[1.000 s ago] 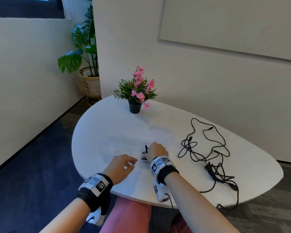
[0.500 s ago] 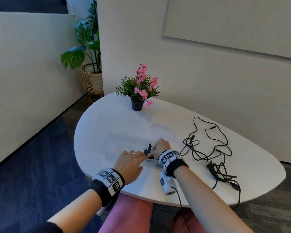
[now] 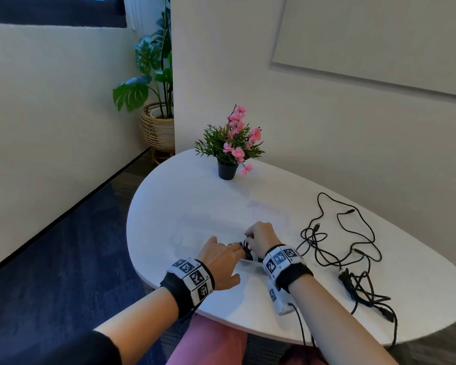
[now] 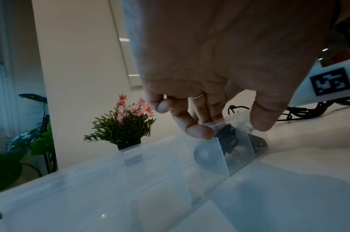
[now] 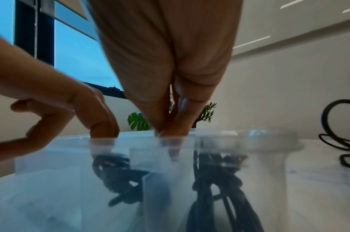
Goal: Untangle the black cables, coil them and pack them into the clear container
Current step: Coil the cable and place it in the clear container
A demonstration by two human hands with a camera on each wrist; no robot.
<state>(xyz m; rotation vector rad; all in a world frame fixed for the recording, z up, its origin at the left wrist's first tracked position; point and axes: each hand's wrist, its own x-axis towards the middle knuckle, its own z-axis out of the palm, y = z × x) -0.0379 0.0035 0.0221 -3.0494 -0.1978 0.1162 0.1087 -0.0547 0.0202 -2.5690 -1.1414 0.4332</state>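
A coiled black cable (image 4: 228,138) is being pressed into an end compartment of the clear container (image 4: 130,180) on the tabletop (image 3: 184,201). It is pinched from above by the fingertips of the right hand (image 3: 261,237), while the container's rim is touched by the curled fingers of the left hand (image 3: 219,262). A second coil (image 5: 215,180) is already packed in a neighbouring compartment. More tangled cables (image 3: 353,259) lie to the right. If released too early, the springy coil could probably unwind and spill over the divider.
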